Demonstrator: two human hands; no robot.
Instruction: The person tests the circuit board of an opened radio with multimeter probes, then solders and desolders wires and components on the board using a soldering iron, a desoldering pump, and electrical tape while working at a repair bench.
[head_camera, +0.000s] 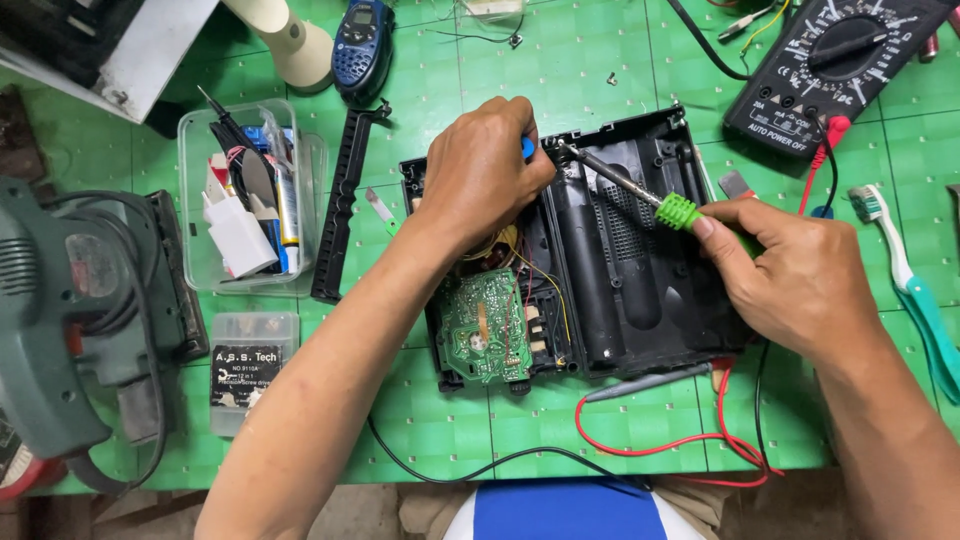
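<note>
Our left hand (482, 168) is curling over the top edge of the opened black casing (620, 250), hiding whatever blue-tipped thing it is pinching; we cannot make it out. Our right hand (790, 275) is gripping a soldering iron (640, 187) by its green collar, the tip pointing toward the left knuckles. Just below the left wrist, a green circuit board (484, 328) is lying in the casing. Left of that forearm, a clear plastic tub (195, 215) is holding a white adapter and batteries.
</note>
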